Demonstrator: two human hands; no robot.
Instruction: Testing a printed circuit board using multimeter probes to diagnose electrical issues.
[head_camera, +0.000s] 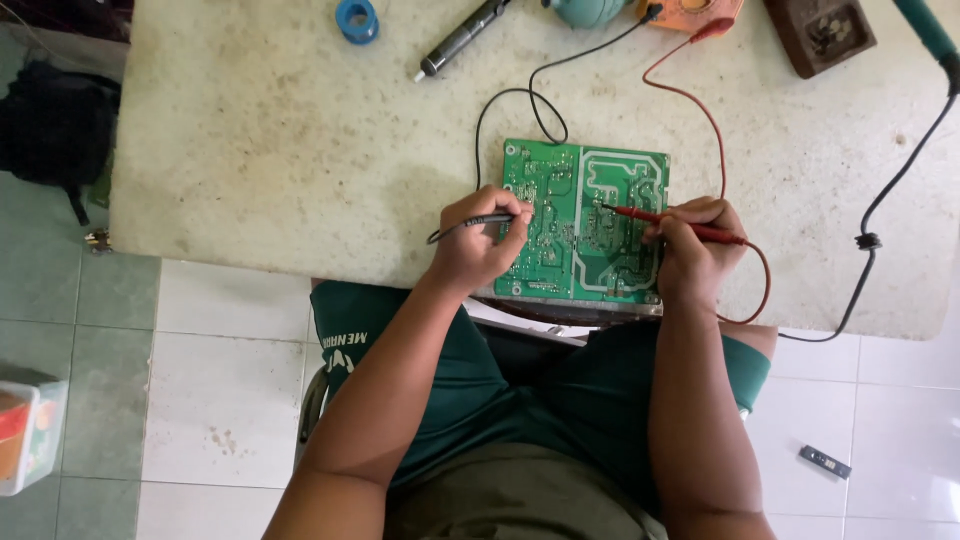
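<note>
A green circuit board (585, 190) lies solder side up near the front edge of a pale worn table (280, 150). My left hand (478, 243) grips a black test probe (478, 223) whose tip touches the board's left half. My right hand (695, 245) grips a red test probe (665, 220), its metal tip resting on the board's right half. A black lead (515, 100) and a red lead (690, 95) run back to an orange meter (690, 10) at the table's far edge.
At the back of the table lie a blue tape roll (357, 20), a black pen-shaped tool (462, 36) and a brown holder (820, 35). A black cable (880, 210) hangs off the right side. On the tiled floor sits a small dark object (825, 462).
</note>
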